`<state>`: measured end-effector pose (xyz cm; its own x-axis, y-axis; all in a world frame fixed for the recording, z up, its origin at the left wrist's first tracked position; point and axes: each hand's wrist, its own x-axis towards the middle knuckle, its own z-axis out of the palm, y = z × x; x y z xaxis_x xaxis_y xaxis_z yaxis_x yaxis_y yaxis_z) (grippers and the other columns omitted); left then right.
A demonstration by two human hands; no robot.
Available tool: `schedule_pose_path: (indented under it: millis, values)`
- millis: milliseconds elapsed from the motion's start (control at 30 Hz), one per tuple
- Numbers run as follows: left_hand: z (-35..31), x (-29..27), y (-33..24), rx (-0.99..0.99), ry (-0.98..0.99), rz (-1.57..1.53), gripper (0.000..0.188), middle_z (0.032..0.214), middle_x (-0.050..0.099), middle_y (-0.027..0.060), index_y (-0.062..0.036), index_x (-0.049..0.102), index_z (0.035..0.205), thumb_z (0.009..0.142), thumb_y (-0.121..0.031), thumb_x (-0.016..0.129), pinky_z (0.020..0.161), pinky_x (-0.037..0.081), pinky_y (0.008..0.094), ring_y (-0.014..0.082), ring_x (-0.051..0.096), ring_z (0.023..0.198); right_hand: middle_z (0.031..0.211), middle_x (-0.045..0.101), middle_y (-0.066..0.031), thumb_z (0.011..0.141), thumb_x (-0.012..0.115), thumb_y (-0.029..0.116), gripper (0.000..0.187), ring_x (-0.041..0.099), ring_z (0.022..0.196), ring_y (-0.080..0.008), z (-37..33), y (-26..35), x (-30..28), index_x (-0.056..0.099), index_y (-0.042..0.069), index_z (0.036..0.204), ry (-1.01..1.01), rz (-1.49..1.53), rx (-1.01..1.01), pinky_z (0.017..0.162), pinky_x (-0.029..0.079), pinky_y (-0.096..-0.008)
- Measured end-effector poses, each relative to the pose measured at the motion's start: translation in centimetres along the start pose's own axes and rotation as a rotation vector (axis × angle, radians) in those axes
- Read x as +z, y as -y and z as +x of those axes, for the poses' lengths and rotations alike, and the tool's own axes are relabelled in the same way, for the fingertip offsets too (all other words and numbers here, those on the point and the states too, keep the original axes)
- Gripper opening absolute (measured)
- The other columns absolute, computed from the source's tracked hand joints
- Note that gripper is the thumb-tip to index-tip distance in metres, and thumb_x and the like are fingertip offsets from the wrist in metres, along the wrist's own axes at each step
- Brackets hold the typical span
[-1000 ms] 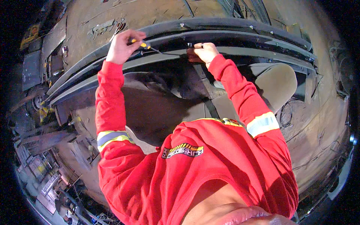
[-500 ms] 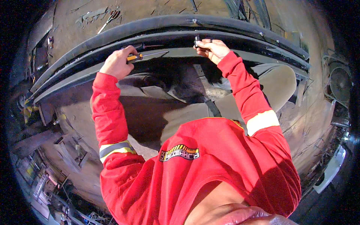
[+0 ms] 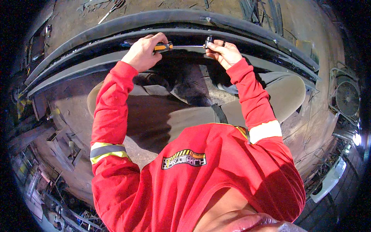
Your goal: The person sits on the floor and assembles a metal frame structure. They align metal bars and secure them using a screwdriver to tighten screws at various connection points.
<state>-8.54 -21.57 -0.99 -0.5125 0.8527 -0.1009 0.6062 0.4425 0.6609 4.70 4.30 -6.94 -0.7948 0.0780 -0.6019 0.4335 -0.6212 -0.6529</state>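
Note:
My left hand (image 3: pixel 146 52) is closed around the yellow-and-black handle of a screwdriver (image 3: pixel 164 46). Its thin shaft points right, and its tip meets or nearly meets a small dark fitting (image 3: pixel 209 41). That fitting is pinched between the thumb and fingers of my right hand (image 3: pixel 225 53); its exact kind cannot be made out. Both hands are raised over a long, curved dark bumper-like piece (image 3: pixel 181 17) with several parallel ridges. Close to the left hand, a bluish dark object (image 3: pixel 125 45) shows in part against the piece.
Scissors-like tool (image 3: pixel 112 11) with dark handles lies on the brown floor beyond the long piece. Dark strips (image 3: pixel 273 17) lie at the far right. A round fan-like part (image 3: pixel 346 94) stands at the right edge. Metal scraps (image 3: pixel 63 150) are on the left. My bent legs (image 3: pixel 286 89) are below my hands.
My left hand has moved right with the screwdriver, bringing its tip to the fitting. The right hand has shifted slightly, still pinching the fitting. The view has tilted a little.

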Motion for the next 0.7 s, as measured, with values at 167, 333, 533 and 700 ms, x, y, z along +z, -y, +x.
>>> schedule_pose_path:
  millis: [167, 333, 533, 700]
  values:
    - [0.0, 0.0, 0.4, 0.000, -0.005, -0.037, 0.035, 0.094, 0.060, 0.0165, -0.0059, 0.050, 0.100, 0.067, 0.002, 0.058, 0.079, 0.047, 0.0397, 0.0373, 0.059, 0.093, 0.083, 0.063, -0.0087, 0.084, 0.062, 0.002, 0.006, 0.062, 0.070, -0.0176, -0.1, 0.4, 0.3, 0.061, -0.003, 0.087, -0.035, -0.068, -0.009, 0.063, 0.055, -0.0288]
    - [0.7, 0.4, 0.4, -0.046, 0.039, -0.034, 0.038, 0.096, 0.060, 0.0158, -0.0067, 0.050, 0.102, 0.066, 0.002, 0.059, 0.081, 0.046, 0.0388, 0.0365, 0.058, 0.094, 0.088, 0.065, -0.0072, 0.085, 0.062, 0.006, 0.013, 0.064, 0.076, -0.0144, 0.2, 0.3, -0.5, 0.062, -0.002, 0.096, 0.031, -0.076, -0.003, 0.067, 0.055, -0.0237]
    - [0.6, 0.6, 0.7, -0.045, 0.045, -0.066, 0.038, 0.096, 0.059, 0.0151, -0.0065, 0.050, 0.102, 0.066, 0.002, 0.059, 0.081, 0.046, 0.0383, 0.0361, 0.058, 0.093, 0.088, 0.065, -0.0080, 0.085, 0.062, 0.005, 0.013, 0.063, 0.075, -0.0147, 0.4, 0.2, -0.7, 0.062, -0.002, 0.096, 0.050, -0.057, 0.006, 0.067, 0.055, -0.0248]
    - [0.7, 0.6, 0.6, -0.052, 0.042, -0.088, 0.038, 0.094, 0.059, 0.0148, -0.0061, 0.050, 0.102, 0.066, 0.003, 0.058, 0.081, 0.046, 0.0378, 0.0350, 0.058, 0.093, 0.081, 0.062, -0.0077, 0.084, 0.063, 0.003, 0.007, 0.061, 0.070, -0.0165, 0.1, 0.5, 0.0, 0.061, -0.002, 0.088, -0.005, -0.027, -0.002, 0.063, 0.053, -0.0279]
